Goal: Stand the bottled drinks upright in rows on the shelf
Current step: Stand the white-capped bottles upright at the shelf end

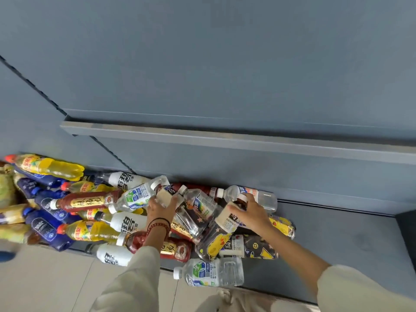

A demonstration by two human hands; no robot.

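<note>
A heap of bottled drinks lies on its side on the low grey shelf (337,235), spilling left. My left hand (161,204) grips a small cream-labelled tea bottle (165,193) with a white cap, at the back of the heap. My right hand (249,212) is closed over the top of a second cream-labelled tea bottle (227,219). Around them lie clear water bottles (209,272), red-brown tea bottles (87,200), yellow drink bottles (56,167), blue bottles (45,228) and white-labelled bottles (126,179). None stands upright.
An upper grey shelf lip (225,138) runs across above the heap. The shelf's right part is bare up to a dark side wall (407,230). Pale floor tiles (45,284) lie in front, and one water bottle overhangs the shelf's front edge.
</note>
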